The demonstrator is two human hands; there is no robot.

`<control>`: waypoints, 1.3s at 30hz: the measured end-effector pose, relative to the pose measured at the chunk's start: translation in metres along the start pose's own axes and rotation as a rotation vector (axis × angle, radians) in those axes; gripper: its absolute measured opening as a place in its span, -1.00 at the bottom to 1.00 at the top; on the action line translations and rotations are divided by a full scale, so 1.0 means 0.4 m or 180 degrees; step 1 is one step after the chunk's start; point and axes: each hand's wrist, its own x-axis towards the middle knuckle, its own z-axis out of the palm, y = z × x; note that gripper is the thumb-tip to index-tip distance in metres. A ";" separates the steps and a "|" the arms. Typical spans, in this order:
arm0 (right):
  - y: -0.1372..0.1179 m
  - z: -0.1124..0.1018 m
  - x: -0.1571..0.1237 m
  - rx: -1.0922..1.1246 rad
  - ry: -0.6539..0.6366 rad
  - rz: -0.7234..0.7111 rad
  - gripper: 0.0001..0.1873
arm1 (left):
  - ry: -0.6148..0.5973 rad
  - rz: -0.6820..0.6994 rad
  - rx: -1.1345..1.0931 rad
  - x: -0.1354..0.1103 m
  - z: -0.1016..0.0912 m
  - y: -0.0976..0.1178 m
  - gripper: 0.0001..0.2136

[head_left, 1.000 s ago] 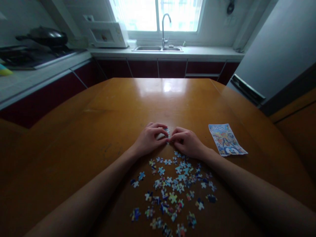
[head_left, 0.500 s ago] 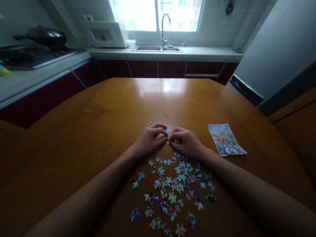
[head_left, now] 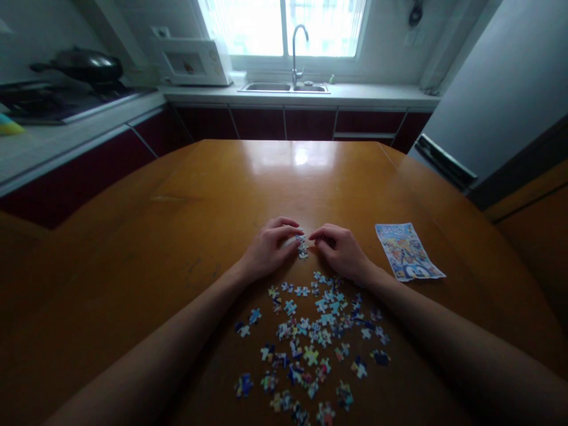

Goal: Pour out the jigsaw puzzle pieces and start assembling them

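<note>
Both my hands rest on the wooden table (head_left: 186,195), fingers curled. My left hand (head_left: 267,249) pinches the top of a small strip of joined puzzle pieces (head_left: 303,247) lying flat on the table. My right hand (head_left: 341,251) sits just right of that strip, a little apart from it, with thumb and fingers pressed together. I cannot make out whether anything is in them. Several loose puzzle pieces (head_left: 310,343) lie scattered between my forearms, nearer to me.
A printed reference picture (head_left: 408,251) lies flat to the right of my right hand. Beyond the table runs a kitchen counter with a sink and tap (head_left: 293,77), a microwave (head_left: 190,62) and a wok (head_left: 84,65) on the stove. A grey fridge (head_left: 488,100) stands at the right.
My right hand has drawn back to the right, away from the joined pieces, so the strip now shows between the hands. My left hand stays on it.
</note>
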 end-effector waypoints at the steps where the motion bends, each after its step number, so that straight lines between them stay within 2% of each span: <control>1: -0.001 0.000 0.000 -0.0004 0.0006 -0.0002 -0.78 | 0.0048 -0.0038 0.0039 0.000 0.000 0.002 -0.83; 5: 0.001 0.001 0.000 -0.0012 -0.0017 -0.0069 -0.79 | 0.0169 -0.0073 0.0334 -0.003 0.001 0.011 -0.79; 10: 0.006 0.003 -0.002 -0.0014 -0.0049 -0.0136 -0.78 | -0.0060 0.0026 0.0478 -0.007 0.000 0.014 -0.66; 15: -0.002 0.000 -0.002 -0.0007 -0.0056 -0.0103 -0.80 | -0.0158 -0.0012 0.0513 -0.007 -0.001 0.010 -0.73; 24: 0.001 0.002 0.000 -0.0015 -0.0013 -0.0047 -0.79 | -0.0114 -0.0078 0.0779 -0.009 0.000 0.000 -0.80; 39: 0.004 -0.033 0.028 0.1090 0.0499 0.1034 -0.85 | -0.0109 -0.0081 0.0723 -0.006 0.000 -0.002 -0.72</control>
